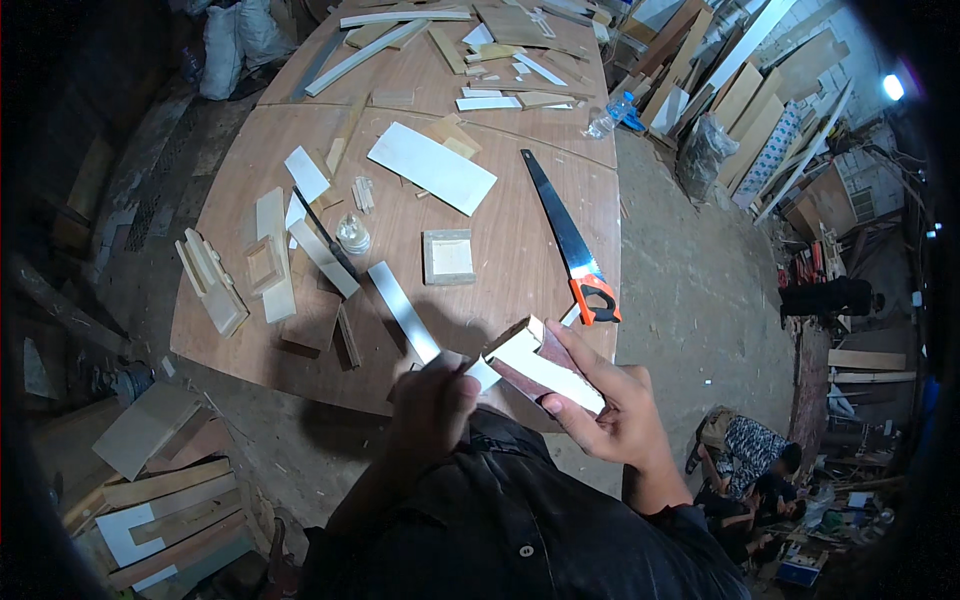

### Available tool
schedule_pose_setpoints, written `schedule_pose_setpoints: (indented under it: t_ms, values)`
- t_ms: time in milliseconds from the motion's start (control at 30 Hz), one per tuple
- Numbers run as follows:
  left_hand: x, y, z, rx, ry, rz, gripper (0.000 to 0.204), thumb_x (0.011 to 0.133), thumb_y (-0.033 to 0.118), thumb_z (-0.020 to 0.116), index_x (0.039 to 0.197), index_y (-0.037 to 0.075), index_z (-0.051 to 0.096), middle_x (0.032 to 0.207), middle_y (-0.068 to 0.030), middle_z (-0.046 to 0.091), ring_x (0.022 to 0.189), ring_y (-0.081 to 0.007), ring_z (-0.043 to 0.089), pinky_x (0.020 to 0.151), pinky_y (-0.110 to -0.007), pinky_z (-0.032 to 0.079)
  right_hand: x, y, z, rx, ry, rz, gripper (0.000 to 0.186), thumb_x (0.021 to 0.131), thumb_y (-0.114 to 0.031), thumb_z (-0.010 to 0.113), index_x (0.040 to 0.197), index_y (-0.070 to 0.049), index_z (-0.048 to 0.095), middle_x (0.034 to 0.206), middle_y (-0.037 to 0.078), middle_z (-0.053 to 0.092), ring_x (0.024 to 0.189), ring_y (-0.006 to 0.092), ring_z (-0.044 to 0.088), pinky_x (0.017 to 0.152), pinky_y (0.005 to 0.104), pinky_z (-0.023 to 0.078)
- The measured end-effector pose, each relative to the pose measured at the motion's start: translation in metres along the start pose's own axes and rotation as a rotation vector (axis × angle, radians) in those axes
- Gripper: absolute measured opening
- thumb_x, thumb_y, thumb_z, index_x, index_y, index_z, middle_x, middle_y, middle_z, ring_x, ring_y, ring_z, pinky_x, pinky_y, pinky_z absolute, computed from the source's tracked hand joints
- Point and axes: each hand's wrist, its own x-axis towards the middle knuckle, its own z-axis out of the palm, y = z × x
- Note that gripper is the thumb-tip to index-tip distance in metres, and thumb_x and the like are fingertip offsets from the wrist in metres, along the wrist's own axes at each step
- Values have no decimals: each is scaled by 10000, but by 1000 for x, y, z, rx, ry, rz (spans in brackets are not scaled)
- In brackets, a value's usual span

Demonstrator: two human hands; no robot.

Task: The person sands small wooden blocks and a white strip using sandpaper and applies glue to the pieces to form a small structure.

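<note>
In the head view, the right hand (pixel 615 408) grips the wooden piece (pixel 545 374) near the table (pixel 510 285) edge, its long axis slanting down rightward. The left hand (pixel 432 408) curls by its left end, grip too blurred to tell

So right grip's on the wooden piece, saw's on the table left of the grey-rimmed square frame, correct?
Wrong side: the head view shows the saw right of the grey-rimmed square frame. The rest holds: saw on the table, right grip on the wooden piece.
</note>
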Motion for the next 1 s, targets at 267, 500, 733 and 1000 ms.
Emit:
schedule_pose_setpoints:
  t_ms: [267, 500, 733, 1000]
  values:
    - [-4, -3, 3, 52, -15, -3, 293, 1000, 314, 506, 950, 31, 563, 671, -120, 605, 611, -283, 632, 564, -378, 476, -2, 3, 1, 5, -25, 25, 598, 838, -144, 733, 1386, -8, 536, 800, 200, 706, 620, 237, 705, 610, 301, 519]
    - [2, -2, 0, -251, -91, -68, 486, 1061, 423, 348, 969, 4, 575, 710, -40, 536, 613, -130, 488, 562, -299, 397, -11, 18, 1, 150, 241, 137, 612, 847, -149, 728, 1395, 17, 513, 943, 182, 732, 797, 191, 726, 734, 266, 526]
    - [1, -1, 3, -650, -344, -111, 484, 1054, 440, 352, 1159, -22, 449, 801, -91, 551, 665, -141, 514, 652, -308, 422, -8, 13, 11, 109, 135, 2, 612, 863, -137, 716, 1411, 19, 492, 957, 198, 729, 823, 218, 730, 735, 289, 530]
    - [0, -3, 5, -499, -389, -4, 428, 1040, 379, 395, 1205, -16, 388, 849, -100, 546, 741, -150, 532, 672, -308, 431, -9, 15, 15, 134, 108, 10, 608, 875, -164, 703, 1417, 7, 488, 957, 202, 725, 810, 226, 731, 721, 291, 528]
